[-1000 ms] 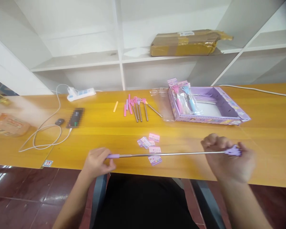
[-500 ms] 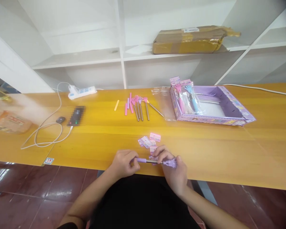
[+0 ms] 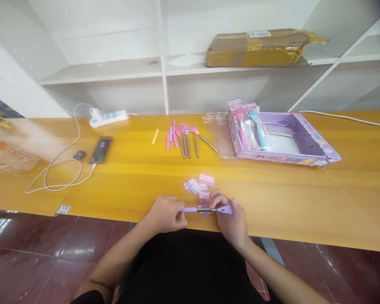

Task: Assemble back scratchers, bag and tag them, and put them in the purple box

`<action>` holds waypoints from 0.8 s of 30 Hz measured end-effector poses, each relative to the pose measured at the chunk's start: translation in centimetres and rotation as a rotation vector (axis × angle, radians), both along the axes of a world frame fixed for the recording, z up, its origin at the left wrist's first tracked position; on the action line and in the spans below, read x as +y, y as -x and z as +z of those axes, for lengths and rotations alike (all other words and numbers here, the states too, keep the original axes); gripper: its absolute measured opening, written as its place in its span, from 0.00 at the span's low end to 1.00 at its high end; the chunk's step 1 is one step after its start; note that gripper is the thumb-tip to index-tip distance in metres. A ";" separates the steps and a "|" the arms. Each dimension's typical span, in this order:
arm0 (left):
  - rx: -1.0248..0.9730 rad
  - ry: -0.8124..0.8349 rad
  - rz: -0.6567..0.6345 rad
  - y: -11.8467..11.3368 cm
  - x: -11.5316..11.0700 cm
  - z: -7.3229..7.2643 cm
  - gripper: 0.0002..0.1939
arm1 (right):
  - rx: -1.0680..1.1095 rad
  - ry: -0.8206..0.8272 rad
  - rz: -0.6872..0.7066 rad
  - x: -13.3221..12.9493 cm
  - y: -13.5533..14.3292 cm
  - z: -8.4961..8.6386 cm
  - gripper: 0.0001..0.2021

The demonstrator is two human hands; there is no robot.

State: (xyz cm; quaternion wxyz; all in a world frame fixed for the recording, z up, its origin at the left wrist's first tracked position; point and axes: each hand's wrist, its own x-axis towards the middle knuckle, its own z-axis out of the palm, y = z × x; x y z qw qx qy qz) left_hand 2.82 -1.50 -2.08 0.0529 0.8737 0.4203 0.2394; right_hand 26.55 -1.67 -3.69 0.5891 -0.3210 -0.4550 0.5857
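A back scratcher with a purple hand-shaped head, a metal shaft and a purple handle lies crosswise between my hands, close to the table's front edge. My left hand is closed around the end of its handle. At the other end, the purple head rests in my right hand, with the thumb against it and the fingers curled by the shaft. Small printed cards in pink and purple lie just beyond, partly hidden by my right hand. Farther back are several back scratchers without handles, beside loose pink and purple handle sleeves.
A yellow sleeve lies left of the others. At right stands a purple display box holding bagged back scratchers, with a clear bag beside it. Leftward are a power strip, a cable and a mouse.
The left hand's fingers have closed farther over the handle end. The right fingers have shifted off the shaft, so more of it shows. The camera view has moved slightly.
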 end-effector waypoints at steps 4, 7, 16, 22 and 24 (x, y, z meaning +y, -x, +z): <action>0.096 0.074 0.018 0.0 0.0 -0.1 0.03 | 0.000 0.007 0.002 0.0 0.0 0.1 0.32; 0.154 0.140 0.037 -0.1 0.0 0.1 0.03 | 0.003 0.008 0.015 0.0 0.0 0.1 0.32; 0.211 0.206 0.055 -0.1 -0.2 0.7 0.04 | 0.005 0.003 0.017 -0.3 0.0 0.4 0.31; 0.167 0.006 0.090 1.4 -0.7 0.8 0.03 | -0.023 0.027 -0.045 0.0 -0.4 1.7 0.29; 0.141 -0.086 0.093 2.9 -0.5 1.0 0.03 | 0.008 0.049 -0.104 1.1 -2.2 2.3 0.27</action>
